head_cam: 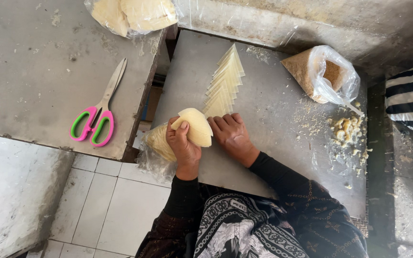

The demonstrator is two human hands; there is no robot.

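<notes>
Holding pale wrappers, hands over grey table.

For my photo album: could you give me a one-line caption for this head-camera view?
Left hand holds a stack of pale wrappers while the right hand rests by a fanned row on the grey table.

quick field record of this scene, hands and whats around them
left hand: holds a stack of pale wrapper sheets
right hand: flat on the metal table, by the fanned row of wrappers
scissors: pink and green, on the left table
bag of brown crumbs: open, far right
crumbly bits: below that bag
</notes>
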